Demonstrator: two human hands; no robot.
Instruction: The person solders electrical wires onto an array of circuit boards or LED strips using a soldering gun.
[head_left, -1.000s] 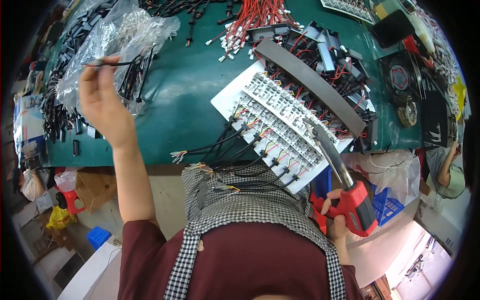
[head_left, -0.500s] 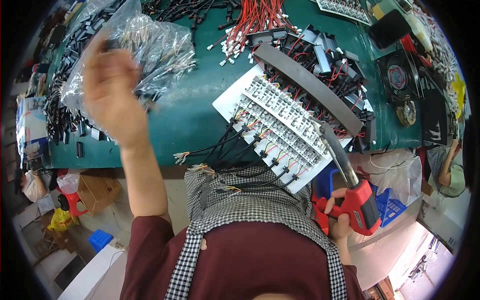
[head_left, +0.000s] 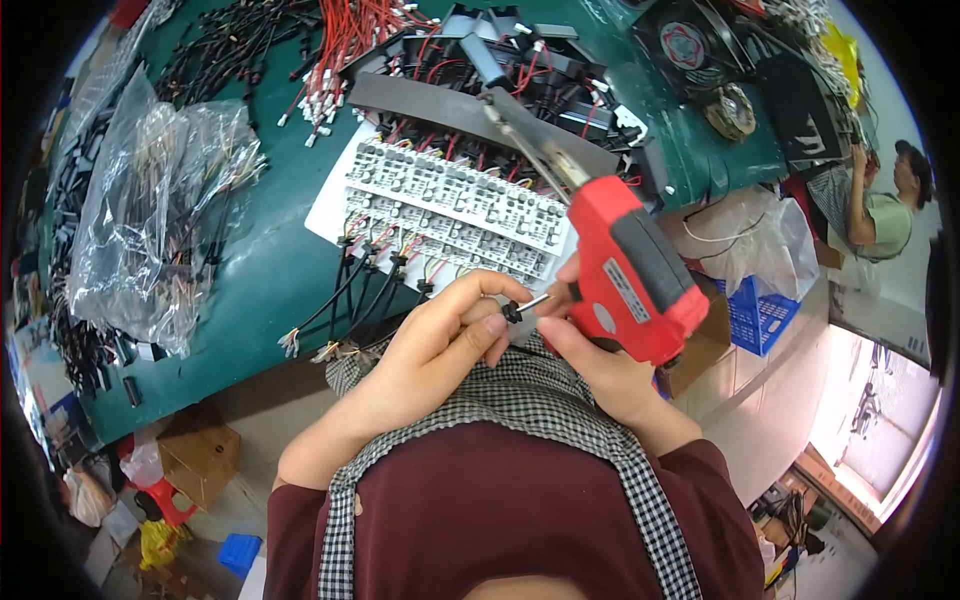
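Green surface (head_left: pixel 262 288) behind. Left hand (head_left: pixel 425 350) has come near right hand (head_left: pixel 615 378), pinching black bit (head_left: pixel 512 312); right holds red tool (head_left: pixel 612 258). Both hands busy.

A green-topped worktable (head_left: pixel 272 280) fills much of the upper view, its near edge bent by the lens and a pale sheen on its surface. At left below it, the floor (head_left: pixel 264 462) looks dull beige-grey, with a brown cardboard box (head_left: pixel 205 455), a red plastic stool (head_left: pixel 168 502) and a blue plastic container (head_left: pixel 240 553). At right, a perforated blue crate (head_left: pixel 757 315) sits low. Strong white light fills a bright opening (head_left: pixel 885 420) at lower right.
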